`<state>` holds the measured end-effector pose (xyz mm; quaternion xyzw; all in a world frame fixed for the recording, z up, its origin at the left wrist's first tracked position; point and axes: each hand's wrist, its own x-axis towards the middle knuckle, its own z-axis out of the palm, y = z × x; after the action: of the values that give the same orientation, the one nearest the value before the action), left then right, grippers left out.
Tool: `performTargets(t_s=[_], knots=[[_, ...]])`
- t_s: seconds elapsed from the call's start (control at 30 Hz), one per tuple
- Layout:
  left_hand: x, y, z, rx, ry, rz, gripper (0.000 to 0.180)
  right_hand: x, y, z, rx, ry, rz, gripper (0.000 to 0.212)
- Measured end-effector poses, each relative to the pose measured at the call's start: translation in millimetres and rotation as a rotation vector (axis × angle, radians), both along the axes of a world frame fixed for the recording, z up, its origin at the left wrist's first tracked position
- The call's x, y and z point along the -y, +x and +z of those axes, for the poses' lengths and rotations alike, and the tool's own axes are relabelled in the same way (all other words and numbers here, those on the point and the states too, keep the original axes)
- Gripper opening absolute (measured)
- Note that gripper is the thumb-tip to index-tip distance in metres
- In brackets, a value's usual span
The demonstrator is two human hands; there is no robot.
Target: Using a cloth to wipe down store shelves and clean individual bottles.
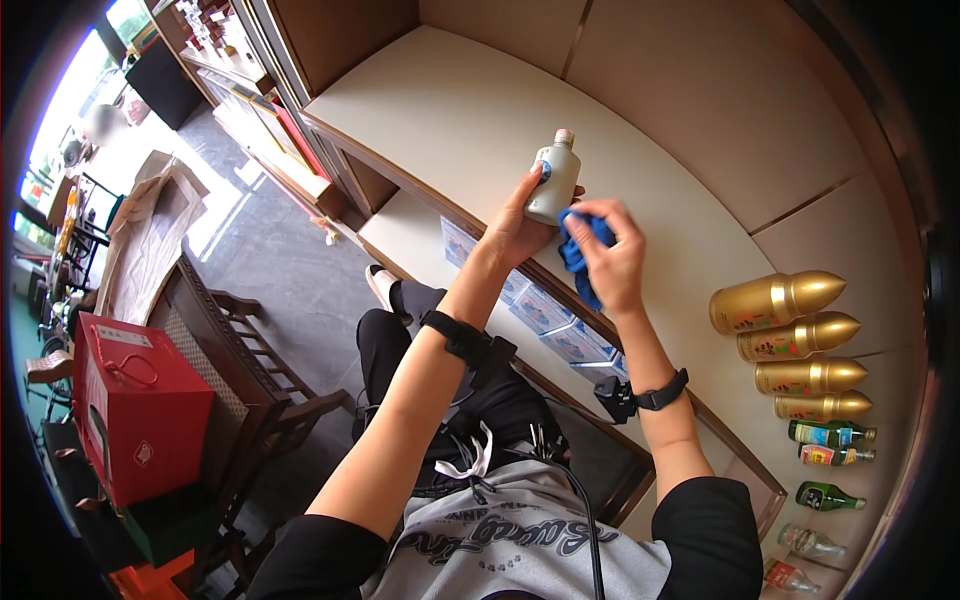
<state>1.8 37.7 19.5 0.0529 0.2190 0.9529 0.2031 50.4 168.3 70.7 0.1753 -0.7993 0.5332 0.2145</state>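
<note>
A pale, white-green bottle (552, 185) with a blue mark and a light cap is held up in front of the cream shelf (430, 88). My left hand (522, 222) is wrapped round its lower part, thumb along the side. Close to the bottle's base, my right hand (612, 255) grips a crumpled blue cloth (578, 250), part of which hangs below the fingers. Some fingers of the right hand are slightly blurred. Whether the cloth touches the bottle is hard to make out.
Several gold bullet-shaped bottles (780, 300) and small glass bottles (830, 497) line the shelf's right end. Blue-white boxes (545, 310) sit on a lower shelf. At left, a red gift box (145, 410) stands by a dark wooden chair (290, 400). A person (105, 125) is in the far background.
</note>
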Motion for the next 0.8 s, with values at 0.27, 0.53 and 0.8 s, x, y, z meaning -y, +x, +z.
performTargets(t_s=[0.27,0.53,0.8], knots=[[-5,-1,0,0.063,0.019,0.055,0.047,-2,-58,6,0.054,-0.141,-0.135,0.018],[1,-2,2,0.129,0.165,0.008,0.051,12,-7,1,-0.066,0.060,-0.015,0.011],[-2,-3,0,-0.068,0.018,-0.039,0.053,-14,-6,0,0.248,-0.177,0.065,0.013]])
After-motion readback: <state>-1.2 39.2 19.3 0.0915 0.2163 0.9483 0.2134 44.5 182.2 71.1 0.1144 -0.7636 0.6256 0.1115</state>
